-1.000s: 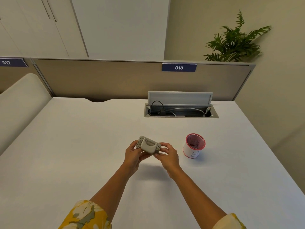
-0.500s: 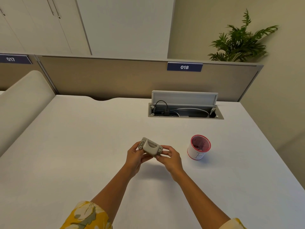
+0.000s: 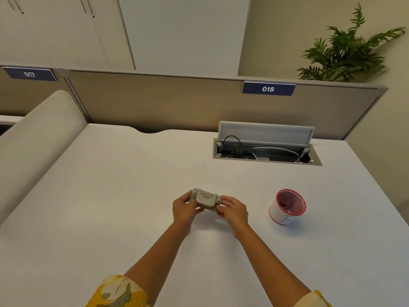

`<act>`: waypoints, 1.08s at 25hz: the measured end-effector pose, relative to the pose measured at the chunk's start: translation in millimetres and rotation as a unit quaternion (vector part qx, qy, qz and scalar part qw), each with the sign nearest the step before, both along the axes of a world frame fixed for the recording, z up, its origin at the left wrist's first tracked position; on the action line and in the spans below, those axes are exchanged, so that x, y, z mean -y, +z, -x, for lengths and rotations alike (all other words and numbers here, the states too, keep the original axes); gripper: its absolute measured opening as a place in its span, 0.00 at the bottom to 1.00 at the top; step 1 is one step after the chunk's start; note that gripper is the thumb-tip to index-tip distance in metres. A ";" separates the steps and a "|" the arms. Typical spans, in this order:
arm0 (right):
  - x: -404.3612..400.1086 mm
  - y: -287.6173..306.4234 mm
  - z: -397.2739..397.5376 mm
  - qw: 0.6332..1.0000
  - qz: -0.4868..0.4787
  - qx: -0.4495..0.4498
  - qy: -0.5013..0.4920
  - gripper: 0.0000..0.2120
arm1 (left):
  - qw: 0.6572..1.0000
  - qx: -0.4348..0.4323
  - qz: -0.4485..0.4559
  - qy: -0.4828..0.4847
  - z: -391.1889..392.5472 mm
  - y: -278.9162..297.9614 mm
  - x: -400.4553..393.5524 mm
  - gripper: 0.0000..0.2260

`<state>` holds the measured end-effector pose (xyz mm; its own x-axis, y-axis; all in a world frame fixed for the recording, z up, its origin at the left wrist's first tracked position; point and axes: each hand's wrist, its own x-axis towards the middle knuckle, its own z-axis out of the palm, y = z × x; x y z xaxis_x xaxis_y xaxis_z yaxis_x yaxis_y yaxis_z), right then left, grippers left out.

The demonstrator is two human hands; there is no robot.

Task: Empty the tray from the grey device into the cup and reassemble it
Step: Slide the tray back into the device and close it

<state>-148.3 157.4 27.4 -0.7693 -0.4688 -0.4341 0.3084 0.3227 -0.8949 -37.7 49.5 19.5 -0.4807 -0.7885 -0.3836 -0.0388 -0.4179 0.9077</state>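
A small grey device (image 3: 206, 199) is held just above the white desk (image 3: 110, 207), near its middle. My left hand (image 3: 184, 208) grips its left end and my right hand (image 3: 232, 209) grips its right end. The device lies nearly level, its rounded top facing me. I cannot tell whether its tray is in place. To the right stands a white paper cup (image 3: 287, 207) with a red rim and small dark bits inside, a hand's width from my right hand.
An open cable hatch (image 3: 265, 149) with wires sits at the back right of the desk. A beige partition (image 3: 155, 103) closes the far edge, and a padded divider (image 3: 33, 140) runs along the left side. A plant (image 3: 345, 49) stands behind the partition.
The device has been turned from a tilt to nearly level between both hands. The view has shifted slightly; the cup has stayed put.
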 end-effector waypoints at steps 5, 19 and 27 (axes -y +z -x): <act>34.7 -3.7 0.0 0.999 -0.025 -0.018 -0.011 0.18 | 0.996 0.045 -0.024 0.069 11.1 -5.3 21.7 0.14; 140.7 -17.0 41.1 0.995 -0.039 -0.092 0.029 0.19 | 0.980 0.171 0.104 0.004 52.8 -9.4 114.9 0.23; 184.3 -30.9 67.9 0.987 -0.043 -0.144 0.060 0.19 | 0.967 0.197 0.159 -0.011 79.3 -30.4 147.6 0.20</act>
<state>-216.2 -26.8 -3.5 -0.8077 -0.5348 -0.2481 0.0004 0.4204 -0.9074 -117.0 -98.2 -10.8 -0.3650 -0.8878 -0.2804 -0.4148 -0.1145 0.9027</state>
